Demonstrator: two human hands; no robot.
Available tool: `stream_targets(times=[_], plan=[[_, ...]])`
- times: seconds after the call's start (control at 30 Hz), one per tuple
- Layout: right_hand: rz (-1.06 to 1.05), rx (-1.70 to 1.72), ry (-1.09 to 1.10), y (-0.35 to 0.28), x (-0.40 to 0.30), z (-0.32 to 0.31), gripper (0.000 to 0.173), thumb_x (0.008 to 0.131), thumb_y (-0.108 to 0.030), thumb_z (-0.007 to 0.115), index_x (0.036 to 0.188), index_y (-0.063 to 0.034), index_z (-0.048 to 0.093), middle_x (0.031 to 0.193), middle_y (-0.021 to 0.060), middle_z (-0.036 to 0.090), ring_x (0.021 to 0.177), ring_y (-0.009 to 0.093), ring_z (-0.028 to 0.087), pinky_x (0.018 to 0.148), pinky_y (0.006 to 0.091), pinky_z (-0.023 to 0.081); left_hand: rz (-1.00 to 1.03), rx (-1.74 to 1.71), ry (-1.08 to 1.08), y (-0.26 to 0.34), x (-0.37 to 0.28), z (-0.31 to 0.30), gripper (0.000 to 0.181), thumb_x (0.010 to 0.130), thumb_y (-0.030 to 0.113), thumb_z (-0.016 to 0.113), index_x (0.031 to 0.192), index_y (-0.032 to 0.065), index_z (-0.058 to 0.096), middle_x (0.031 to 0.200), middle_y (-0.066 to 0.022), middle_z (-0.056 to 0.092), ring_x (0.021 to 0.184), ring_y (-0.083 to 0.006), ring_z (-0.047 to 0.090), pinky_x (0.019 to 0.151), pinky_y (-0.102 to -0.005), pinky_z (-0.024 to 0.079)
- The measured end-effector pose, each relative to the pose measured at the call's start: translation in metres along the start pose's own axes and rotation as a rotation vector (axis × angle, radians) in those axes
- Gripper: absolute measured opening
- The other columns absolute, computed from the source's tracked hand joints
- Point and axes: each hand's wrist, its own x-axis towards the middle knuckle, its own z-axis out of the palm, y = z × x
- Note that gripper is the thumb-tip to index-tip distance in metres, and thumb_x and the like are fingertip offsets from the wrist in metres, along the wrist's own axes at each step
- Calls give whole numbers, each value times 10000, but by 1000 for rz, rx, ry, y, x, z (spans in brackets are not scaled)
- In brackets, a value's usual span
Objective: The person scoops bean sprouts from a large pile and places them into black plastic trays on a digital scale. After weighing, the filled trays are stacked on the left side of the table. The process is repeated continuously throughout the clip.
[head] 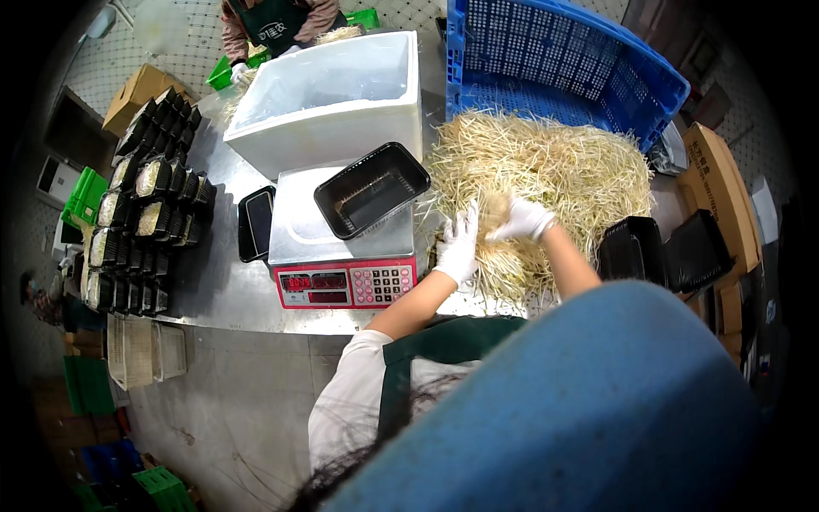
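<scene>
A large heap of bean sprouts (550, 153) lies on the metal table before me. My left hand (457, 249), in a white glove, rests against the heap's near left edge with its fingers extended. Just to its right, my gloved right hand (526, 219) grips a bunch of bean sprouts (494, 211), blurred, between thumb and fingers. Left of my hands stands a red-trimmed digital scale (345, 281) with a lit display. An empty black plastic tray (372, 191) sits tilted across its steel pan (297, 224).
Behind the scale stands a white foam box (320, 134); a tipped blue crate (569, 64) backs the heap. Stacked sprout-filled trays (144, 237) occupy the left. A phone (260, 221) lies in a black tray. More black trays (633, 249) sit right. A co-worker (275, 25) handles sprouts opposite.
</scene>
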Motion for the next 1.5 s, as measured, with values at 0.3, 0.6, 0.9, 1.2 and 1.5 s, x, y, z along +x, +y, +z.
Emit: stream_targets(times=[0.3,0.6,0.9,1.2,1.5], plan=[[228,-226,226,-49,5,47,737,558,-433,799,1094,5,547,884,151,680,859,250,679,816,371,517,19,190,-68,9,-23,-61,937,812,130,618,1510,53,-3,1446,-280,342,1332,-451,357,1072,-446,372],[163,-372,373,-48,-2,58,803,584,-406,792,1218,0,515,999,145,678,969,236,661,830,336,501,132,-1048,664,-27,-61,-179,350,936,-67,443,1257,-20,575,1164,-136,657,950,-148,649,805,-225,483],[168,612,433,29,-18,44,796,622,-420,772,1317,-126,518,1049,121,695,930,242,677,837,316,528,-249,-1356,929,-145,-46,-134,642,801,-59,503,1417,-4,329,1338,-132,479,1086,-226,576,938,-319,484],[-283,350,736,17,-77,-29,799,575,-209,790,1323,-171,514,1098,144,663,1014,318,628,904,382,487,-147,-1323,711,-51,5,-131,655,760,-74,429,1409,15,407,1273,-122,544,1182,-226,521,1008,-283,389],[-261,779,595,85,-42,53,824,604,-125,787,1363,-110,465,1174,122,649,1074,237,629,926,329,481,-263,-1308,1184,-136,-87,-126,230,893,142,559,1087,23,594,961,-76,638,831,-172,637,715,-320,552]])
